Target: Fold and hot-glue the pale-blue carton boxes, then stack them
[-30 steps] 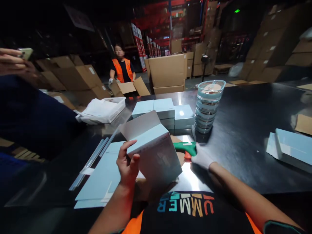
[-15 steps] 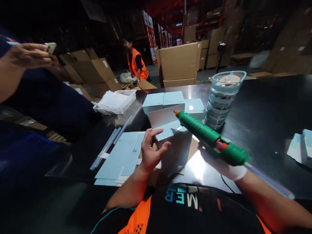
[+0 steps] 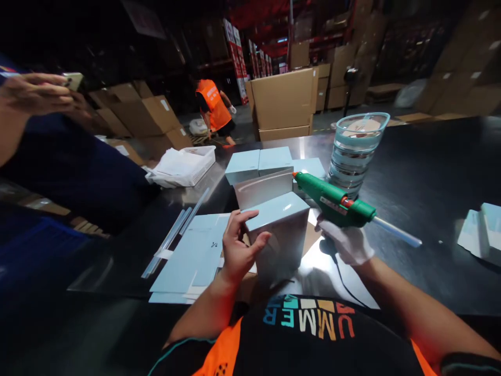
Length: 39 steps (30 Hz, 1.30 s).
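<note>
**Glue gun at the open flap of a pale blue box**

A pale blue carton box (image 3: 279,235) stands upright on the dark counter (image 3: 422,172), just in front of the person, with its top flap (image 3: 264,189) raised at the far side. The left hand (image 3: 237,245) is wrapped around the box's near left corner, fingers on the top face and thumb against the side, holding it. The right hand (image 3: 346,241), in a white glove, grips the handle of a green hot glue gun (image 3: 332,201); its orange nozzle sits right at the flap's right edge, though whether it actually touches is hard to tell. A clear glue stick juts from the gun's back end, and a black cord trails from the handle towards the person.

To the left of the box lie flat pale blue carton blanks (image 3: 188,258), with spare glue sticks (image 3: 176,232) beside them. Behind the box sit finished blue boxes (image 3: 258,162), side by side. A clear lidded container (image 3: 354,151) stands to the right of those. A white basket (image 3: 186,166) sits farther left. At the left edge, another person's hand (image 3: 33,94) holds a phone. A co-worker in an orange vest (image 3: 213,109) bends among brown cartons beyond the counter.
</note>
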Each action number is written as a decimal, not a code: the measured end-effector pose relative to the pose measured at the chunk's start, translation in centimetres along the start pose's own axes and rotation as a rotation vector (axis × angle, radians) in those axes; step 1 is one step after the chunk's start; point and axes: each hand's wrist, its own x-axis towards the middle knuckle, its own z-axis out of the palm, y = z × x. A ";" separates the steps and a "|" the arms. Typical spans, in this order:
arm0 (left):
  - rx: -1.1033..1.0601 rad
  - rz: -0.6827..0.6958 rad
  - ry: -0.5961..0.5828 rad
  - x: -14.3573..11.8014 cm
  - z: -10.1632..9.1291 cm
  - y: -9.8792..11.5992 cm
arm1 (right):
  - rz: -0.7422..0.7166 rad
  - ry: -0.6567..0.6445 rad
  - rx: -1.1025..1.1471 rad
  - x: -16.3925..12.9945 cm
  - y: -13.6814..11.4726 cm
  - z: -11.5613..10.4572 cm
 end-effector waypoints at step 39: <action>-0.273 0.334 -0.325 2.3 0.0 -2.0 | -0.561 -0.393 0.017 0.5 0.4 -0.5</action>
